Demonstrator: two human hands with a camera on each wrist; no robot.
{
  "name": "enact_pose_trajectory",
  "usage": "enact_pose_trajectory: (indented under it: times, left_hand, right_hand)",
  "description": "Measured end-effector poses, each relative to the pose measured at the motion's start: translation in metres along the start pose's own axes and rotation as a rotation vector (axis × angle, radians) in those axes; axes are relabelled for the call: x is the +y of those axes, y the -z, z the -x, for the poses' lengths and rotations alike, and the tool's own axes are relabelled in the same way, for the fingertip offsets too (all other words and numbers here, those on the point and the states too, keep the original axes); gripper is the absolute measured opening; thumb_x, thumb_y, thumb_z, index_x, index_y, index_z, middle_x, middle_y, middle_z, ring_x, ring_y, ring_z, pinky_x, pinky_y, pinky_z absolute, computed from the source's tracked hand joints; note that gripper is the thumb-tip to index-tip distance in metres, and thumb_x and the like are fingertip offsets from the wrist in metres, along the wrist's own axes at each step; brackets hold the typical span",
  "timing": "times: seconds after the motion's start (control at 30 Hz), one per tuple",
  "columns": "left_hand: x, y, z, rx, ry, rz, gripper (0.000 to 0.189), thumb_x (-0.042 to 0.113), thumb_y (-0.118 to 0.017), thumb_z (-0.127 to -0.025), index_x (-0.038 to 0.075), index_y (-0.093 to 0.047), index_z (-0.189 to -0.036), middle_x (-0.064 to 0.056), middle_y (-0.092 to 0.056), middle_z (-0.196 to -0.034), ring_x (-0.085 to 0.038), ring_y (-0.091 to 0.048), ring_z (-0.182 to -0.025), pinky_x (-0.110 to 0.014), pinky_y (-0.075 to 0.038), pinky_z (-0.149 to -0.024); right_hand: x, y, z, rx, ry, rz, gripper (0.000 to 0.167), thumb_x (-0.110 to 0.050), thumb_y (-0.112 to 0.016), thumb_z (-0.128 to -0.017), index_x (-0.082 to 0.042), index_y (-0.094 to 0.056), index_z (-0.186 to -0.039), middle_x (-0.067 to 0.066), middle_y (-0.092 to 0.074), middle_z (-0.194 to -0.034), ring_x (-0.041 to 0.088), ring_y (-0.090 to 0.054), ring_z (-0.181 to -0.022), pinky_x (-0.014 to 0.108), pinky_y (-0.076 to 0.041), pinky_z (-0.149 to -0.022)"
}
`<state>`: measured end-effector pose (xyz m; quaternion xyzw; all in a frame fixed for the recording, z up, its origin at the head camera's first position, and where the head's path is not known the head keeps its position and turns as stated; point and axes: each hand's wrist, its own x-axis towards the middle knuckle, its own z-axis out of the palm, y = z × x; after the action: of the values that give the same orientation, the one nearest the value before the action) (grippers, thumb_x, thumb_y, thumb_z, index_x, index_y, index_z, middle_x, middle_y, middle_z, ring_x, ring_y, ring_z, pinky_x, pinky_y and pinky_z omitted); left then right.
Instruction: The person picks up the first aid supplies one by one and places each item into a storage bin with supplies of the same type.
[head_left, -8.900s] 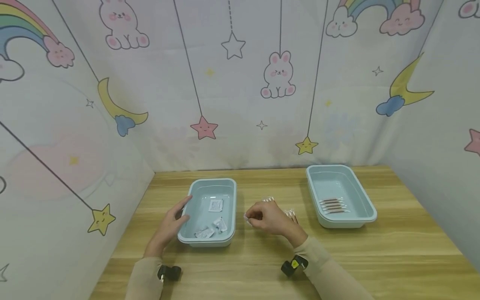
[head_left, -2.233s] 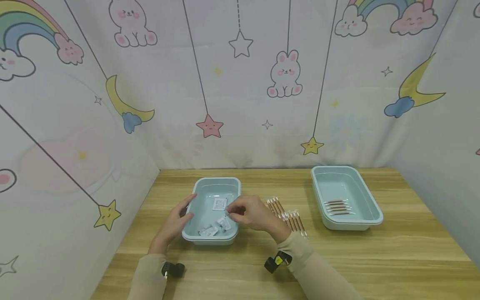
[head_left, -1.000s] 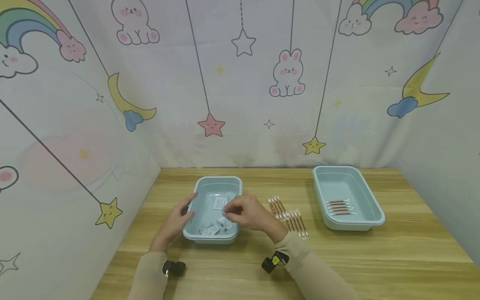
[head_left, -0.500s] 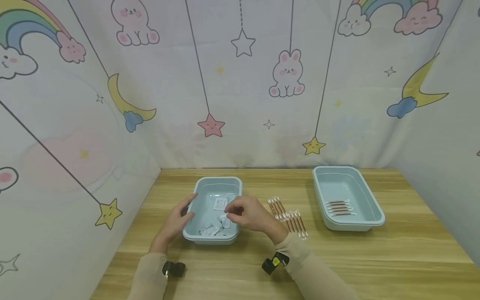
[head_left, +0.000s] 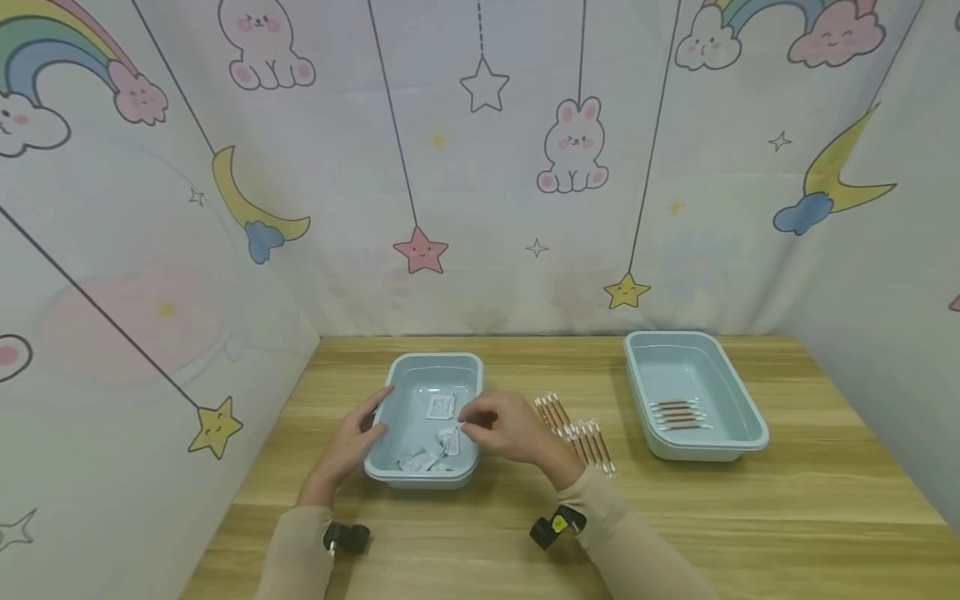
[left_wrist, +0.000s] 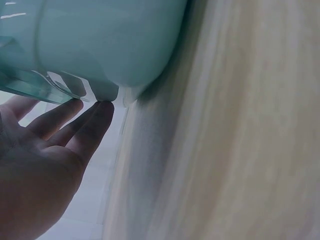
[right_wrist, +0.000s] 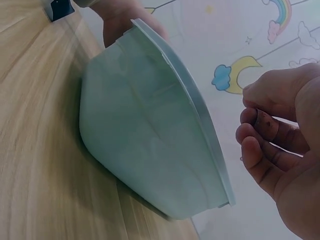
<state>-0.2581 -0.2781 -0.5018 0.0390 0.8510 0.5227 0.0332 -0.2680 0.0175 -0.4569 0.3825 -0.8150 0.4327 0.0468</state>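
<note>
A pale blue plastic tub (head_left: 381,467) stands at the left of the table with several small white printed sachets (head_left: 440,407) lying in it. My left hand (head_left: 343,450) rests at its left side, fingers fairly straight and spread. In the left wrist view, the left fingertips (left_wrist: 102,112) touch the tub's outer wall. Over the tub's right rim is my right hand (head_left: 506,427), its fingers loosely curled, close to a sachet (head_left: 450,440). The right wrist view shows nothing between the curled right fingers (right_wrist: 252,152).
Two bundles of cotton swabs with brown sticks (head_left: 592,446) in clear wrap lie on the wooden table (head_left: 480,546), right of my right hand. A second blue tub (head_left: 738,408) at the right holds more swabs (head_left: 678,415). A patterned cloth wall (head_left: 480,292) rises behind.
My right hand went from the table to over the left tub with a small white item, released it, and drew back slightly right. The sachets have shifted. My left hand stays at the tub.
</note>
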Motion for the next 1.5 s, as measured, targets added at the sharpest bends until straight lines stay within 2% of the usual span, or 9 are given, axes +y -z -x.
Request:
enact_pose_trajectory:
  times: [0.33, 0.5, 0.6, 0.83, 1.03, 1.33, 1.5]
  left_hand:
    - [0.001, 0.0, 0.001, -0.006, 0.01, 0.011, 0.064, 0.005, -0.05, -0.092, 0.022, -0.035, -0.152, -0.014, -0.022, -0.161, -0.041, -0.024, -0.146, -0.054, -0.027, -0.115]
    - [0.0, 0.001, 0.0, -0.009, 0.001, 0.008, 0.064, 0.005, -0.049, -0.093, 0.022, -0.034, -0.152, -0.014, -0.021, -0.162, -0.041, -0.023, -0.146, -0.053, -0.027, -0.116]
    - [0.001, 0.001, 0.0, -0.01, -0.001, 0.003, 0.063, 0.005, -0.049, -0.093, 0.021, -0.034, -0.152, -0.015, -0.02, -0.162, -0.041, -0.022, -0.146, -0.052, -0.026, -0.116]
    - [-0.001, 0.001, 0.0, -0.003, -0.012, 0.005, 0.062, 0.004, -0.049, -0.093, 0.019, -0.035, -0.152, -0.015, -0.022, -0.161, -0.041, -0.023, -0.146, -0.052, -0.026, -0.116]
    - [0.0, 0.001, 0.0, -0.015, -0.018, 0.015, 0.062, 0.005, -0.049, -0.094, 0.02, -0.034, -0.152, -0.015, -0.021, -0.161, -0.041, -0.022, -0.146, -0.053, -0.026, -0.116]
    - [-0.003, 0.001, -0.001, -0.021, -0.02, 0.005, 0.062, 0.006, -0.048, -0.095, 0.023, -0.033, -0.153, -0.012, -0.022, -0.162, -0.038, -0.022, -0.147, -0.051, -0.025, -0.117]
    - [-0.003, 0.0, -0.001, -0.017, -0.024, 0.014, 0.062, 0.005, -0.049, -0.095, 0.021, -0.033, -0.152, -0.014, -0.022, -0.161, -0.04, -0.022, -0.147, -0.053, -0.025, -0.116]
  right_hand:
    - [0.004, 0.013, 0.002, 0.024, -0.005, 0.012, 0.009, -0.011, -0.069, -0.087, -0.007, -0.074, -0.094, -0.001, -0.069, -0.084, 0.004, -0.059, -0.074, 0.02, -0.054, -0.066]
    - [0.004, 0.021, 0.003, 0.056, -0.029, 0.017, 0.013, -0.013, -0.068, -0.088, -0.005, -0.074, -0.097, -0.002, -0.07, -0.088, 0.006, -0.06, -0.076, 0.025, -0.056, -0.069]
    - [0.005, 0.025, 0.005, 0.068, -0.043, 0.016, 0.013, -0.014, -0.068, -0.088, -0.007, -0.074, -0.098, -0.002, -0.07, -0.09, 0.006, -0.061, -0.078, 0.028, -0.058, -0.07]
    - [0.012, 0.03, 0.006, 0.079, -0.059, 0.021, 0.014, -0.015, -0.067, -0.09, -0.009, -0.074, -0.1, -0.003, -0.07, -0.09, 0.006, -0.062, -0.078, 0.022, -0.055, -0.069]
    - [0.012, 0.035, 0.007, 0.105, -0.056, 0.015, 0.011, -0.015, -0.068, -0.089, -0.014, -0.074, -0.098, -0.004, -0.07, -0.088, 0.005, -0.061, -0.076, 0.022, -0.055, -0.068]
    - [0.014, 0.046, 0.009, 0.13, -0.088, 0.016, 0.011, -0.014, -0.067, -0.089, -0.013, -0.074, -0.097, -0.003, -0.071, -0.089, 0.006, -0.062, -0.076, 0.028, -0.057, -0.069]
    - [0.016, 0.054, 0.013, 0.149, -0.098, 0.027, 0.012, -0.017, -0.066, -0.091, -0.013, -0.074, -0.1, -0.003, -0.071, -0.09, 0.007, -0.062, -0.076, 0.026, -0.056, -0.068]
